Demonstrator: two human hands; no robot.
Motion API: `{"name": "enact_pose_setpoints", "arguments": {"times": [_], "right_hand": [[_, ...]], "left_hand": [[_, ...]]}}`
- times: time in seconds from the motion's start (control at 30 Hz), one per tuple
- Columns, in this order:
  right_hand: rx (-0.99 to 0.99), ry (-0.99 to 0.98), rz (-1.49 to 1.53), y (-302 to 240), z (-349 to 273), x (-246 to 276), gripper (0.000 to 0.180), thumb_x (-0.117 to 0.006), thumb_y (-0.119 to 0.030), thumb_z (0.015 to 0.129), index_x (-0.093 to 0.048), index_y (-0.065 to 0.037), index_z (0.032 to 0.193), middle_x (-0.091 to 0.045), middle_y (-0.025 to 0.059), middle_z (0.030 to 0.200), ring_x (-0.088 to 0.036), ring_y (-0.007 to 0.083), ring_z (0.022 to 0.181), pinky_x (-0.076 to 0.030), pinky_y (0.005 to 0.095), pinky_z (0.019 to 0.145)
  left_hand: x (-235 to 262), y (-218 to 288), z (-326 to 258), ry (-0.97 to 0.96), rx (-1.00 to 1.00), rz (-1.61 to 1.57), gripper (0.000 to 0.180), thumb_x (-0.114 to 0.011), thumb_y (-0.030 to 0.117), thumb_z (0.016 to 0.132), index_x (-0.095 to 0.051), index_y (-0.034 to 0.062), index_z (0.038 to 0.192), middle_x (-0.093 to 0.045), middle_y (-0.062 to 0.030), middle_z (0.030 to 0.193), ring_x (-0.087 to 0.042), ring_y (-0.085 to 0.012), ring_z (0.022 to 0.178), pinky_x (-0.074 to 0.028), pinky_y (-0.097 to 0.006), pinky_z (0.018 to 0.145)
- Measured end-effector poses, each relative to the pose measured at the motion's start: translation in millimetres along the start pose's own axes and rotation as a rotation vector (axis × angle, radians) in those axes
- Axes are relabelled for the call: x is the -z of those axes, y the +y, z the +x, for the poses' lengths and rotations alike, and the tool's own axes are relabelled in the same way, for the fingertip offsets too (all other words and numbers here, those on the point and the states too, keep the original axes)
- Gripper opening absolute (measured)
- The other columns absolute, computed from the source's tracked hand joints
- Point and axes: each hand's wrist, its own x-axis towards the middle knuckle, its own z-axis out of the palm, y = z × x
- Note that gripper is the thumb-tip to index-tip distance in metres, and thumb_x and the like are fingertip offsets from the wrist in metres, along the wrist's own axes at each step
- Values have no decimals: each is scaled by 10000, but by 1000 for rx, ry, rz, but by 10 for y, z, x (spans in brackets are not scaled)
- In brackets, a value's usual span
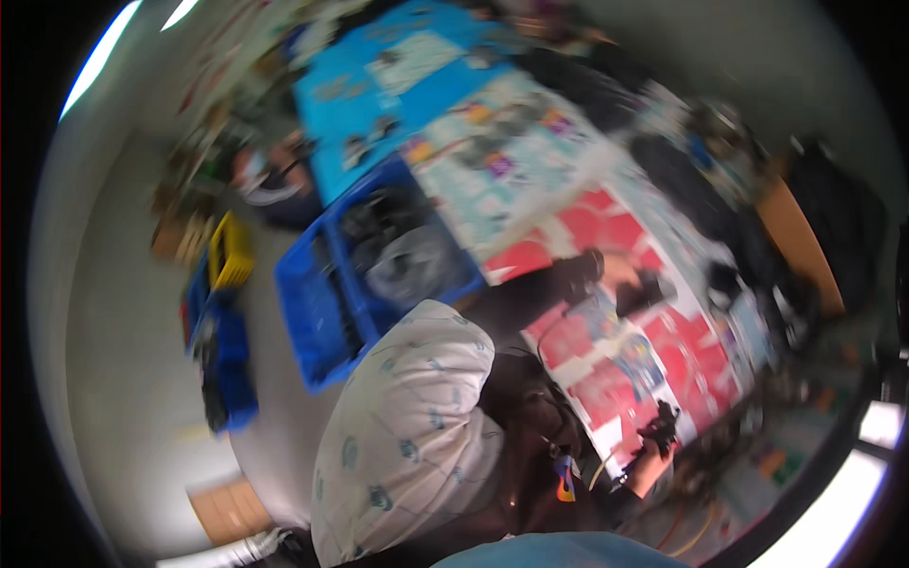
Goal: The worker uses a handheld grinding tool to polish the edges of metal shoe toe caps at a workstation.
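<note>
The view is smeared by motion. My left hand (619, 272) reaches over the red-and-white printed table surface, at a dark blocky object (641, 293). Its fingers are too blurred to show whether they grip it. Lower down, near the table's near edge, my right hand (651, 468) is closed around a black, irregular part (662, 426) whose kind I cannot make out. A pale patterned sleeve (407, 426) covers my left upper arm, with a dark sleeve (530, 295) below it.
Blue bins (317, 301) holding dark parts and clear plastic stand left of the table. Blue sheeting (360, 76) with small parts covers its far end. Another person (275, 180) is beyond the bins. Black bags (696, 189) and a cardboard panel (798, 246) line the right side.
</note>
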Motion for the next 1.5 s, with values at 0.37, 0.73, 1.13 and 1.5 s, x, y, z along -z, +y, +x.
{"name": "enact_pose_setpoints", "arguments": {"times": [0.37,0.73,1.13,1.5], "right_hand": [[23,-330,-121,-181,192,-597,187,-563,-31,717,-675,-22,866,-658,45,866,-592,140,657,-474,242,464],[-26,-324,-76,-55,-83,-1071,223,-548,9,694,-655,-3,889,-639,46,774,-573,146,595,-455,246,465],[17,-121,-255,98,-220,-1563,342,-703,-145,826,-629,-13,1133,-679,79,877,-603,153,663,-452,318,520],[136,-129,-461,130,-431,-1943,476,-709,-12,796,-574,30,1251,-696,103,896,-662,158,816,-515,299,739]], "left_hand": [[-496,-763,-3776,347,321,-1248,271,-608,26,964,-582,-64,1218,-670,-115,1093,-658,-219,989,-538,-373,912],[-355,-1470,-3782,680,638,262,436,-741,383,768,-710,6,985,-695,-220,991,-658,-405,956,-524,-469,824],[465,-1839,-3083,249,287,287,577,-486,395,966,-362,224,1503,-667,-229,1124,-645,-409,1028,-502,-478,902],[237,-2086,-2466,495,310,173,318,-590,285,944,-633,10,1096,-647,-294,1041,-593,-490,996,-470,-545,824]]}}
